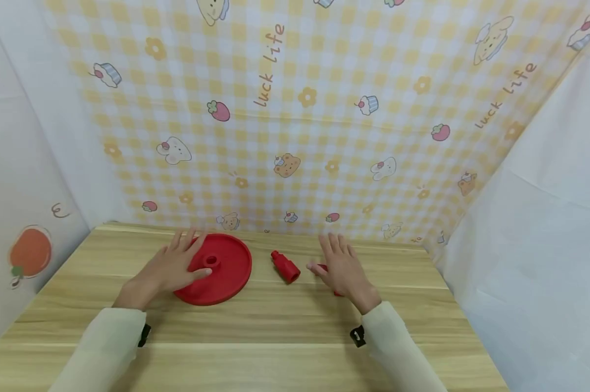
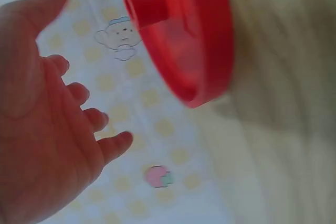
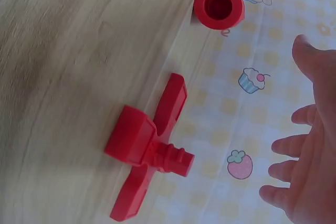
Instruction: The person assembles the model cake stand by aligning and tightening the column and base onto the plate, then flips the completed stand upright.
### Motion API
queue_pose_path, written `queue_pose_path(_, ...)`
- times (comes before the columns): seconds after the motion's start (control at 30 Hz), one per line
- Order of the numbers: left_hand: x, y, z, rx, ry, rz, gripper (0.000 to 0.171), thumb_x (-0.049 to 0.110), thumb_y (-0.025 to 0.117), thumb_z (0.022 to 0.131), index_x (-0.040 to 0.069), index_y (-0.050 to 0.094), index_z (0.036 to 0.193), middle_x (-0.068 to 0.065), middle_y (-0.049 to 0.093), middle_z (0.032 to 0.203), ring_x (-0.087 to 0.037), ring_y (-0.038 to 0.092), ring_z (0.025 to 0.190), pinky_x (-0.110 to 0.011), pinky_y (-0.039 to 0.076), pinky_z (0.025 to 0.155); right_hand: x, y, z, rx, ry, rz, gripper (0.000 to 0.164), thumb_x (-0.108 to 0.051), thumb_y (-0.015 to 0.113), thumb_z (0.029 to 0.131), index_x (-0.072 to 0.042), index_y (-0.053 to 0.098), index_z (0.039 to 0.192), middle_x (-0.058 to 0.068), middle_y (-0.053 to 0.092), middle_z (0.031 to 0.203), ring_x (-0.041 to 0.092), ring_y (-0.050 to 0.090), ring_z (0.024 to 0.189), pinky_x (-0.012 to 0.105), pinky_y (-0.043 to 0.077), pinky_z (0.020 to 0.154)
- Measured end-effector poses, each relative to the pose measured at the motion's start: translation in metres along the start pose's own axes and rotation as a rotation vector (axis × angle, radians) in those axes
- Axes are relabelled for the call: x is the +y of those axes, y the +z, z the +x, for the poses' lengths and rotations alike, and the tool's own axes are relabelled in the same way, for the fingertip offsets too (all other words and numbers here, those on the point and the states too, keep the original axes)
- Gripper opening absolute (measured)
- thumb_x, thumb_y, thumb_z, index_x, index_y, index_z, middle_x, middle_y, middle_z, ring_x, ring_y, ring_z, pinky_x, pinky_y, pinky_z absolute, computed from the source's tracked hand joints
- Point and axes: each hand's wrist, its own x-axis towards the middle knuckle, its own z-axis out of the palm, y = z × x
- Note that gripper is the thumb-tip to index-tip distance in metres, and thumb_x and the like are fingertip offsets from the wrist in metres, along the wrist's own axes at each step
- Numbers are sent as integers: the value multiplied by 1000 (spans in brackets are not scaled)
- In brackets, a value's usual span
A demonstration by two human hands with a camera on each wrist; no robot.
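My left hand is held above the left part of a round red disc with a raised rim and a hollow hub at its centre. In the left wrist view the fingers are apart from the disc. Right of the disc lies a short red stepped cylinder with a socket in its wider end. My right hand hovers over a red piece with two flat arms, a block and a ridged stub. The head view shows only bits of that piece; the right wrist view shows a gap between it and the fingers.
All the red parts lie on a wood-grain table. Behind it hangs a yellow checked cloth with cartoon prints. White sheets hang at both sides. Black straps or mounts show at the wrists.
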Motion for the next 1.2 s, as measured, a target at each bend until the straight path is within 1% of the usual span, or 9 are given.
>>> queue_pose_path(0.2,-19,13,-3,-65,-10,-172,91,41,63,95,-5,14,156,-37,9,157,-65,8,139,-80,29,96,-3,9,4,-66,-9,68,80,-52,53,99,-9,22,158,20,21,162,43,19,149,58,21,119)
queue_pose_path(0.43,-38,23,-8,-181,-13,-414,109,36,71,91,-18,-4,150,-40,-9,155,-64,-10,139,-77,14,107,-10,20,5,-80,-30,87,77,-54,53,98,-7,32,155,20,29,159,43,24,148,57,26,117)
queue_pose_path(0.63,-45,23,-8,-220,-34,-461,111,33,73,89,-18,-5,149,-40,-10,156,-62,-8,140,-76,15,108,-23,30,12,-101,-50,140,79,-54,60,95,-5,36,152,17,41,154,37,37,143,51,34,115)
queue_pose_path(0.83,-50,24,-11,-204,-70,-469,111,28,75,88,-19,-5,148,-43,-14,153,-61,-7,141,-75,16,108,-35,41,19,-107,-47,195,83,-56,64,91,-6,38,151,15,50,147,30,56,126,46,53,95)
queue_pose_path(0.9,-50,23,-12,-227,-87,-473,112,28,76,87,-20,-6,148,-44,-15,152,-61,-9,140,-75,16,108,-38,45,20,-110,-37,188,78,-57,64,90,-6,45,146,14,59,136,25,63,109,40,57,82)
queue_pose_path(0.97,-48,22,-13,-258,-100,-479,113,28,76,87,-21,-6,147,-44,-17,151,-61,-11,140,-75,15,108,-40,49,21,-119,-20,176,66,-57,65,90,-6,57,131,10,67,112,17,62,86,32,53,66)
queue_pose_path(1.07,-44,20,-11,-295,-124,-477,113,29,76,86,-21,-5,147,-43,-18,151,-60,-15,140,-74,13,109,-42,54,21,-117,19,146,48,-57,65,90,-10,64,101,1,58,76,11,48,62,25,38,51)
queue_pose_path(1.13,-41,20,-10,-306,-141,-476,112,29,76,86,-21,-4,147,-42,-19,152,-59,-15,140,-74,14,109,-42,57,21,-103,51,139,44,-58,64,90,-13,62,91,-2,50,68,10,43,57,24,32,47)
queue_pose_path(1.2,-39,20,-8,-310,-149,-464,112,30,77,86,-22,-2,147,-42,-18,152,-59,-14,140,-73,15,110,-42,57,20,-86,89,140,46,-59,64,89,-13,61,91,-3,49,67,10,43,56,24,33,46)
